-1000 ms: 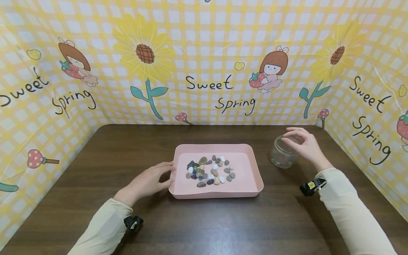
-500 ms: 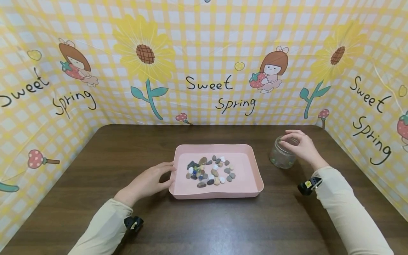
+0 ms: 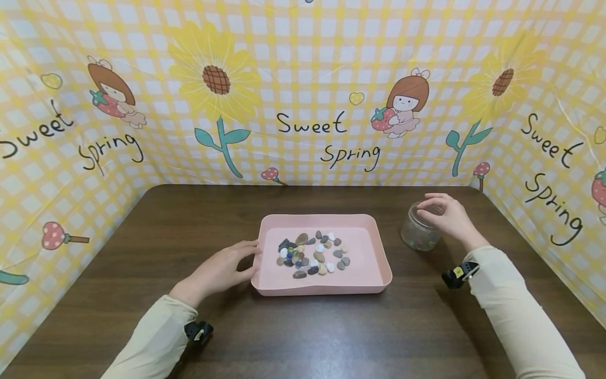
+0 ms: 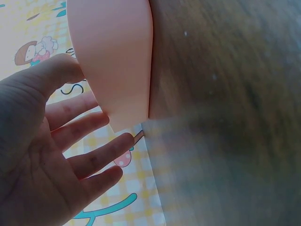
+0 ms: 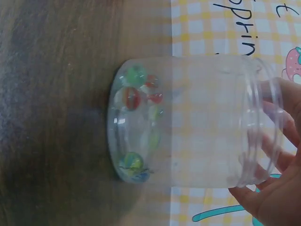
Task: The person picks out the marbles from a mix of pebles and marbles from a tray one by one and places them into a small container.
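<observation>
A pink tray (image 3: 369,263) holds several pebbles (image 3: 319,257) in grey, white and tan. Glass marbles (image 3: 290,256) lie among those at the left. My left hand (image 3: 215,276) touches the tray's left wall from outside; in the left wrist view its thumb and fingers are loosely spread against the wall. To the tray's right stands a clear jar (image 3: 416,237), upright. Several green, red and yellow marbles (image 5: 131,99) lie on its bottom. My right hand (image 3: 452,221) is over the jar's mouth, thumb and fingers apart; nothing shows between them.
Everything stands on a dark brown wooden table (image 3: 303,337). A yellow checked cloth (image 3: 303,63) with printed sunflowers hangs along the back and both sides. The tray has a raised rim all round.
My right hand has shifted slightly left and lower over the jar's mouth. A small green spot at its fingertips one second ago is no longer seen there. The left hand and tray stay still.
</observation>
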The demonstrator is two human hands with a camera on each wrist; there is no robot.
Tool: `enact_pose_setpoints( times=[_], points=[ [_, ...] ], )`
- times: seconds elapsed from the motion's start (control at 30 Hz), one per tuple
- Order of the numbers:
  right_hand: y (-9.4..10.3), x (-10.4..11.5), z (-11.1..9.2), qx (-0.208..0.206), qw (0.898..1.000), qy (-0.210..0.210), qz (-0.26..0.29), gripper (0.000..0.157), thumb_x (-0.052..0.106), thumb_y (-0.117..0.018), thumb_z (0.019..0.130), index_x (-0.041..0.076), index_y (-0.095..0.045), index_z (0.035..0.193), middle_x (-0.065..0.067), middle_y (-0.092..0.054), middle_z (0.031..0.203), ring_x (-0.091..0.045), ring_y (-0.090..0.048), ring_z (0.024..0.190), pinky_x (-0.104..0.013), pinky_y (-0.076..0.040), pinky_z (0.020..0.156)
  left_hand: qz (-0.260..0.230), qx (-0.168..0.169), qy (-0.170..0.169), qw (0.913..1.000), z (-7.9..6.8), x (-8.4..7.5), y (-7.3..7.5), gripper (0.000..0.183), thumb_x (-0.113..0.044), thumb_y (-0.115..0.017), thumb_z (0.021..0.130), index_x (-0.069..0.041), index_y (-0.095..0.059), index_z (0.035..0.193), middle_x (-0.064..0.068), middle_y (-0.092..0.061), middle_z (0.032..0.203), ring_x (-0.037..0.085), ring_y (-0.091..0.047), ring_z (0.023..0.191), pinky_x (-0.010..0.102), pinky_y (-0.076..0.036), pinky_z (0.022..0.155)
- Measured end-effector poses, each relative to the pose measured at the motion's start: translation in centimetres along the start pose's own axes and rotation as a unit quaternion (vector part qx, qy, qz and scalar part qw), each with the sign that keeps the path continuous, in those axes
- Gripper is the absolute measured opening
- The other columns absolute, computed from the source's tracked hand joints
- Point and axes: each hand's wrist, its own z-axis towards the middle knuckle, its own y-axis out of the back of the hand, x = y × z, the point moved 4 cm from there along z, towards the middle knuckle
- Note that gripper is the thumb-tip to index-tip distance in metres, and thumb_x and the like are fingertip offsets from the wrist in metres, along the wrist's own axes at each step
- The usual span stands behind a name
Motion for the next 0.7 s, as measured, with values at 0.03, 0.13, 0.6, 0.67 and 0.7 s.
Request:
enact_pose_setpoints(
  times=[0.03, 0.13, 0.6, 0.67, 0.7],
  points=[
    [0.1, 0.2, 0.0, -0.008, 1.0, 0.003, 0.003, 0.027, 0.019, -0.062, 0.089, -0.004, -0.066, 0.102, -0.025, -0.046, 0.133, -0.044, -0.041, 0.124, -0.058, -0.036, 0.101, 0.0, 0.0, 0.001, 1.0, 0.0, 0.0, 0.0, 0.037, -0.022, -0.06, 0.089, -0.003, -0.06, 0.121, 0.017, -0.054, 0.134, 0.033, -0.052, 0.123, 0.048, -0.044, 0.101],
    [0.4, 0.9, 0.1, -0.034, 0.999, 0.019, 0.009, 0.025, 0.018, -0.062, 0.089, -0.004, -0.066, 0.1, -0.024, -0.049, 0.131, -0.042, -0.046, 0.12, -0.057, -0.038, 0.099, 0.0, 0.001, 0.0, 1.0, 0.0, 0.0, 0.0, 0.037, -0.022, -0.06, 0.089, -0.002, -0.06, 0.12, 0.018, -0.054, 0.133, 0.034, -0.052, 0.123, 0.048, -0.044, 0.1],
    [-0.9, 6.9, 1.3, -0.03, 0.994, 0.096, 0.041, 0.017, 0.014, -0.065, 0.087, 0.001, -0.068, 0.097, -0.017, -0.053, 0.129, -0.034, -0.05, 0.118, -0.025, -0.045, 0.092, -0.009, 0.015, 0.017, 0.9997, 0.2, 0.1, -0.1, 0.041, -0.025, -0.061, 0.089, -0.002, -0.058, 0.124, 0.017, -0.051, 0.136, 0.033, -0.051, 0.124, 0.049, -0.042, 0.102],
    [-1.4, 7.6, 1.4, -0.015, 0.993, 0.099, 0.06, 0.017, 0.013, -0.065, 0.087, 0.001, -0.067, 0.098, -0.018, -0.053, 0.13, -0.035, -0.047, 0.121, -0.042, -0.043, 0.1, -0.008, 0.015, 0.016, 0.9997, 0.2, 0.2, -0.1, 0.042, -0.025, -0.06, 0.089, -0.002, -0.058, 0.124, 0.017, -0.051, 0.137, 0.033, -0.051, 0.124, 0.049, -0.042, 0.102],
    [-1.7, 7.9, 1.4, -0.007, 0.992, 0.1, 0.07, 0.017, 0.012, -0.065, 0.087, 0.001, -0.067, 0.099, -0.018, -0.052, 0.13, -0.036, -0.045, 0.124, -0.05, -0.04, 0.103, -0.008, 0.014, 0.016, 0.9997, 0.2, 0.1, -0.1, 0.042, -0.025, -0.06, 0.089, -0.002, -0.058, 0.124, 0.017, -0.051, 0.137, 0.033, -0.051, 0.124, 0.049, -0.042, 0.102]
  ],
)
